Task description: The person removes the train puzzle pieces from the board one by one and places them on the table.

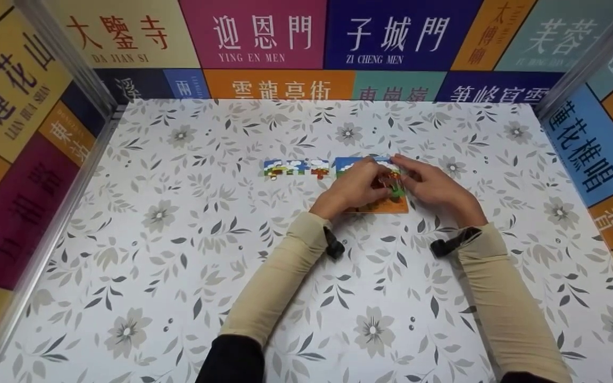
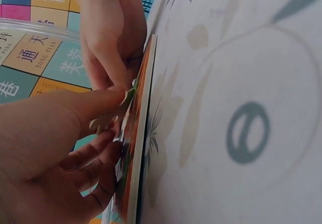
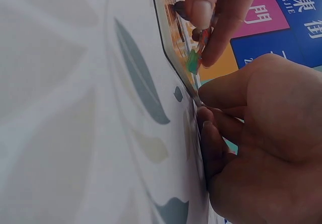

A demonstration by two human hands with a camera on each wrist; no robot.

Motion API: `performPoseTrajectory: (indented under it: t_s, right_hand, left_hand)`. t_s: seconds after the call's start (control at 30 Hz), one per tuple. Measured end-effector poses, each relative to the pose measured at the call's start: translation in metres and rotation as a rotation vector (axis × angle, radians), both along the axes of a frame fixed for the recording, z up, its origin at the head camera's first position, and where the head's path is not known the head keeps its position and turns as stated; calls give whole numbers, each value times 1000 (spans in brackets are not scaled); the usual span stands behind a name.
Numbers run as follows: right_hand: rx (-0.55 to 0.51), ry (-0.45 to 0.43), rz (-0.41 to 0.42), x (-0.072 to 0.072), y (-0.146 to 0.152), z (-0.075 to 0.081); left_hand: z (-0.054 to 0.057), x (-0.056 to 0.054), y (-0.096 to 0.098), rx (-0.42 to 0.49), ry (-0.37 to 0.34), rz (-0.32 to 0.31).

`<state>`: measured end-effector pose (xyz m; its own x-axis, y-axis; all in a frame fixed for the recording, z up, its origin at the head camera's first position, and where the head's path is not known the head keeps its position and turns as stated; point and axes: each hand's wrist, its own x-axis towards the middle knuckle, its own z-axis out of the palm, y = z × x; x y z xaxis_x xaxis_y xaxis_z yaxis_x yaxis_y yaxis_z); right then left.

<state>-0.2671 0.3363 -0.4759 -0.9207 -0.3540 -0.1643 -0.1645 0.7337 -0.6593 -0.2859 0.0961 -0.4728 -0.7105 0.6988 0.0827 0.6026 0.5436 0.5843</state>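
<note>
A jigsaw puzzle board (image 1: 399,205), blue along its top and orange along its bottom, lies flat on the table, partly covered by the hands. My left hand (image 1: 353,185) is over it, pinching a small puzzle piece (image 3: 193,61) between thumb and fingers. Green and red show on that piece in the right wrist view. At the board's right side, my right hand (image 1: 433,183) grips the edge with thumb and bent fingers. The picture under the left palm is hidden.
Loose puzzle pieces (image 1: 283,167) in blue, white and green lie left of the board, with another red-and-white group (image 1: 320,168) close by. A white floral cloth (image 1: 168,298) covers the table. Panels with large lettering (image 1: 264,34) stand along the back and sides.
</note>
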Motion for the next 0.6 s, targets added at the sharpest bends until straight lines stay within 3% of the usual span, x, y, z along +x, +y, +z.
performPoseTrajectory:
  t_s: [0.23, 0.6]
  right_hand:
    - [-13, 22, 16, 0, 0, 1]
    - [-30, 8, 20, 2, 0, 0]
  left_hand:
    - [2, 3, -2, 2, 9, 42]
    - [5, 6, -23, 75, 52, 17]
